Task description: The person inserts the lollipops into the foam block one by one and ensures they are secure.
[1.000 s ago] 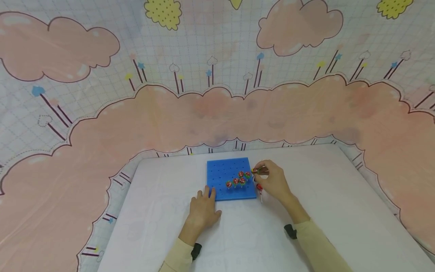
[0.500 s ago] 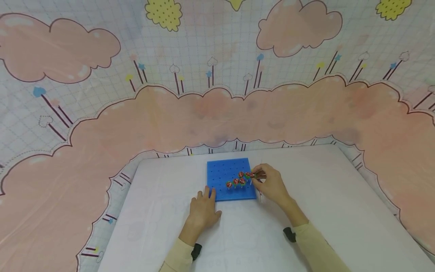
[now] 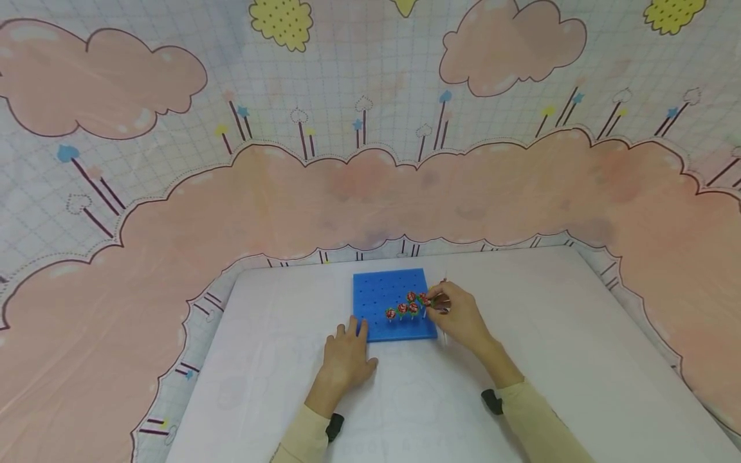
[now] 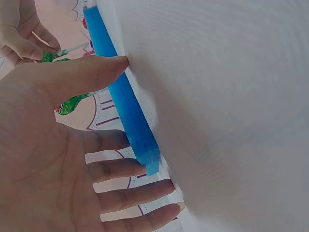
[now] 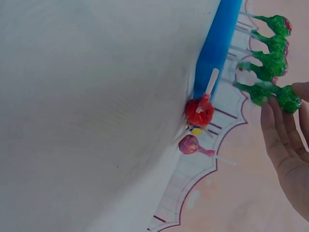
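Note:
A blue foam board [image 3: 373,283] with rows of small holes lies on the table. Several lollipops [image 3: 402,309] in red and green wrappers stand upright in it, towards its right side. My right hand [image 3: 463,315] pinches another green-wrapped lollipop [image 5: 289,99] by its head, over the board's right edge and close against the standing ones. Its white stick points down in the head view. My left hand [image 3: 344,360] rests at the board's front left corner, fingers straight and spread, with the fingertips touching the board's edge.
Just right of the board lie loose lollipops: a red one [image 5: 199,113], a pink one [image 5: 188,144] and a yellow one [image 5: 195,130] partly hidden between them. The white table [image 3: 278,321] runs back to a cloud-patterned cloth [image 3: 347,199].
My right hand has moved left and slightly down with its lollipop, from beside the board to over its right edge. The left hand and the board have stayed in place.

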Demonstrator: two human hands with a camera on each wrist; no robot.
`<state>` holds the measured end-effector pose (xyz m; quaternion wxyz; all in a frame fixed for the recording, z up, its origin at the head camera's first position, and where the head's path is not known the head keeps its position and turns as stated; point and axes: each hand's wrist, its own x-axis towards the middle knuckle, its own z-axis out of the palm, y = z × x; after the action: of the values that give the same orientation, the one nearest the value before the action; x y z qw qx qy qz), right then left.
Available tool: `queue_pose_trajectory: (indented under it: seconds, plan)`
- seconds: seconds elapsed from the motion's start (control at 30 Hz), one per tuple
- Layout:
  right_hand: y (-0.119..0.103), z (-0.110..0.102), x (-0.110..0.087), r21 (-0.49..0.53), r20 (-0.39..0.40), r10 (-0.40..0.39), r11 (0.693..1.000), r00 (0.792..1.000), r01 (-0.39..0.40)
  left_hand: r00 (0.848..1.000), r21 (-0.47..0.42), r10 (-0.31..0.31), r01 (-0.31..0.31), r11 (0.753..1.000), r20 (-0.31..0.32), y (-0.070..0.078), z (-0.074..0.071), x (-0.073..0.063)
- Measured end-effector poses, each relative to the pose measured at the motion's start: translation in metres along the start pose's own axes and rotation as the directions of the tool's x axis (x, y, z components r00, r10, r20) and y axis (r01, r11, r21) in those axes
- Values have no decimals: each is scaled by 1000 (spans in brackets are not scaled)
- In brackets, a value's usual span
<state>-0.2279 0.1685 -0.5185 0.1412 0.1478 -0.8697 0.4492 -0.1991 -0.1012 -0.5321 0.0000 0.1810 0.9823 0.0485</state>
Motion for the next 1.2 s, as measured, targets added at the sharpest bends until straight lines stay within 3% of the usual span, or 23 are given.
queue_pose_trajectory:
  seconds: [0.7,1.2]
  plan:
    - [3,6,-3,-52,25,-21,998,999,23,1000,11,-5,5,1000,27,0,0,0]
    - [3,8,-5,-100,54,64,993,997,-58,1000,7,-9,9,1000,23,0,-2,0]
